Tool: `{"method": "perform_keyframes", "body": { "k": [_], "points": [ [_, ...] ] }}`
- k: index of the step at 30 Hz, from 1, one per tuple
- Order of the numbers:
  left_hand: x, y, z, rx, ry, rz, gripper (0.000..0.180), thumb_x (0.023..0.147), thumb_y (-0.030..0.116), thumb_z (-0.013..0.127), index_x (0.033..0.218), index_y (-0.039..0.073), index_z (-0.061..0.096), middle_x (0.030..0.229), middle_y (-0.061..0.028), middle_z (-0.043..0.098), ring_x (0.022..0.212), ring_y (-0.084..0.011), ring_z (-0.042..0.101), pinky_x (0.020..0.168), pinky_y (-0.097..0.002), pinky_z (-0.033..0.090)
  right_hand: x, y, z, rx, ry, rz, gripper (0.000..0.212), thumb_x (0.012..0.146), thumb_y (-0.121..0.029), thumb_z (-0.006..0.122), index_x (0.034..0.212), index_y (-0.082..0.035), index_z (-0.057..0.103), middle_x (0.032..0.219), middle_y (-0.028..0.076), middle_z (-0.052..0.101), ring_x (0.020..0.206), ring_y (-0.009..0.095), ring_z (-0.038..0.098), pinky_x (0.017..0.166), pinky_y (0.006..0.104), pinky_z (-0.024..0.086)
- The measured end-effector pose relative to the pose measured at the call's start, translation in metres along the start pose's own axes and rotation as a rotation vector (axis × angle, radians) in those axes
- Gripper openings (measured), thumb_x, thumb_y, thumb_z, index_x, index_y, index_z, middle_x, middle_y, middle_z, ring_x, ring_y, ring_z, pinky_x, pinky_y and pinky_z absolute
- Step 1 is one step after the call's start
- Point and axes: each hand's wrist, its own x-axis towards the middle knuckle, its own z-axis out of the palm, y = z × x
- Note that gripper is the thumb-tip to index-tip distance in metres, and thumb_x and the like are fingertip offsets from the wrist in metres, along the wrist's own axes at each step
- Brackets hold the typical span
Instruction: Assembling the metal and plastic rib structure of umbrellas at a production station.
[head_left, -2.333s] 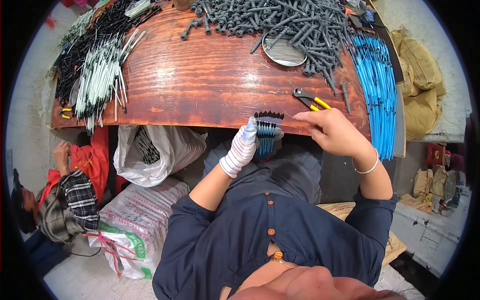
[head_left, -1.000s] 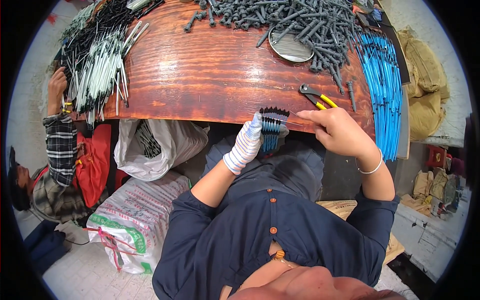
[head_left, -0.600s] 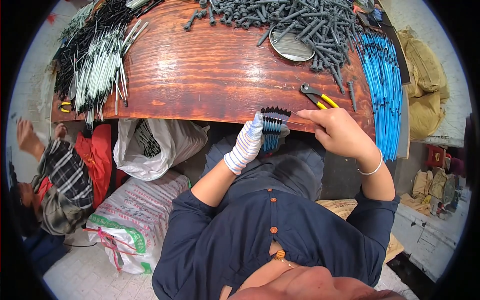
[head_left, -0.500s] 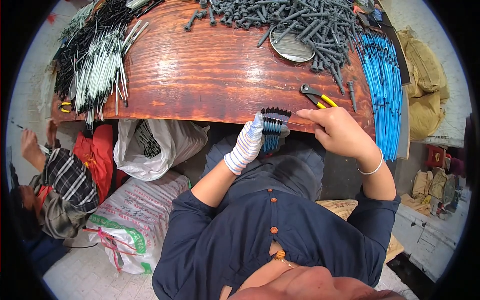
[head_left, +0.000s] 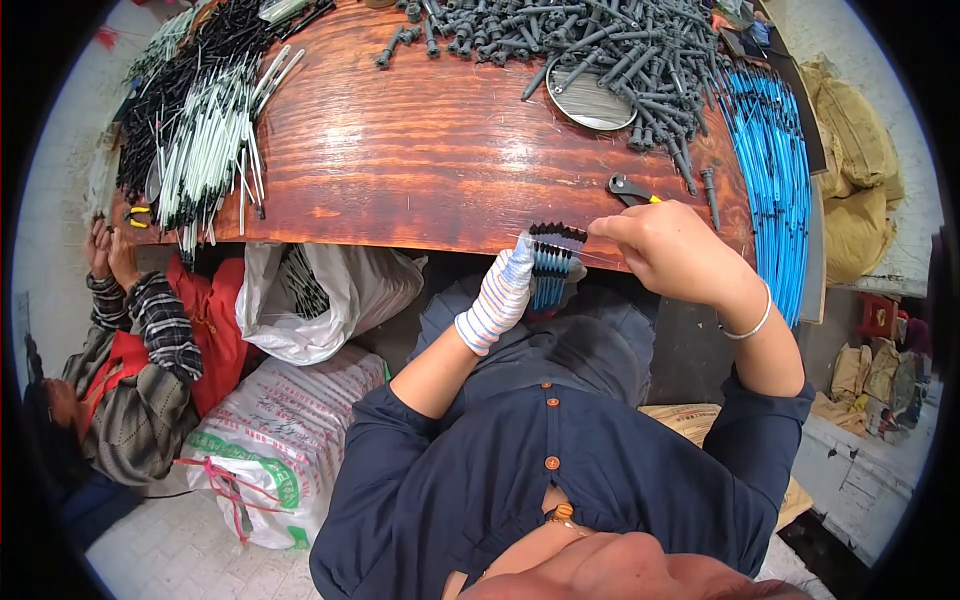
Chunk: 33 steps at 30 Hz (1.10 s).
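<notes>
My left hand [head_left: 498, 295], in a striped knit glove, grips a row of thin blue rods with black tips [head_left: 549, 288] at the table's front edge. The rods stand side by side, tips up. My bare right hand [head_left: 690, 255] has its fingers bent inward and its fingertips close beside the black tips. Thin wire-like lines run across the row toward this hand. Whatever those fingertips pinch is too small to make out. Just beyond the right hand lie pliers [head_left: 628, 189] with yellow grips, partly hidden by it.
Dark grey plastic parts [head_left: 640, 60] are heaped at the back, around a round dish of fine wires [head_left: 590, 102]. Blue rods [head_left: 770, 190] lie in a bundle at right, white rods [head_left: 205, 140] at left. A co-worker [head_left: 140, 370] sits at left, near an open white sack [head_left: 330, 330].
The view has shifted slightly. My right hand has turned a little, covering more of the pliers, while its fingertips stay by the rod tips. The co-worker's hands have come together at the table edge.
</notes>
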Motion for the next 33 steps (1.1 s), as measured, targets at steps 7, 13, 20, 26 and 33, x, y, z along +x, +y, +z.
{"method": "perform_keyframes", "body": {
  "k": [7,13,20,26,33],
  "points": [
    [0.000,0.000,-0.002,-0.005,-0.008,0.007,0.071,0.088,0.062,0.032,0.106,0.000,0.061,0.093,-0.0114,0.066,0.082,-0.0202,0.065,0.074,-0.0309,0.052,0.001,0.005,0.017,0.195,0.096,-0.015,0.035,0.068,0.001,0.055,0.102,-0.002,0.060,0.073,0.019,0.060,0.071,0.034,0.060,0.065,0.0415,0.047],
    [0.001,-0.001,-0.002,-0.040,-0.003,-0.002,0.071,0.088,0.062,0.033,0.108,-0.001,0.059,0.094,-0.0123,0.066,0.083,-0.0218,0.065,0.077,-0.0329,0.052,0.002,0.011,0.018,0.335,0.051,0.002,0.044,0.068,0.004,0.053,0.111,-0.004,0.058,0.077,0.020,0.061,0.069,0.034,0.060,0.065,0.0385,0.047],
    [0.001,0.003,-0.003,-0.098,-0.037,0.003,0.068,0.088,0.060,0.037,0.108,-0.001,0.058,0.093,-0.0142,0.065,0.084,-0.0255,0.065,0.078,-0.0371,0.053,0.007,0.023,0.014,0.498,-0.079,0.022,0.048,0.069,0.009,0.052,0.115,-0.003,0.056,0.096,0.016,0.064,0.074,0.025,0.062,0.069,0.0301,0.047],
    [0.002,-0.001,-0.010,-0.133,-0.063,0.000,0.067,0.089,0.058,0.036,0.111,-0.001,0.056,0.094,-0.0149,0.065,0.086,-0.0264,0.065,0.080,-0.0383,0.052,0.008,0.026,0.017,0.598,-0.056,0.012,0.049,0.069,0.008,0.052,0.116,-0.004,0.056,0.093,0.015,0.064,0.073,0.022,0.061,0.069,0.0291,0.047],
    [0.002,0.000,-0.011,-0.133,-0.085,0.023,0.067,0.089,0.058,0.036,0.117,-0.001,0.052,0.097,-0.0152,0.064,0.089,-0.0263,0.064,0.083,-0.0380,0.051,0.009,0.019,0.012,0.549,-0.063,0.048,0.046,0.069,0.008,0.054,0.113,-0.004,0.058,0.090,0.016,0.064,0.073,0.023,0.062,0.069,0.0296,0.047]
  ]
}}
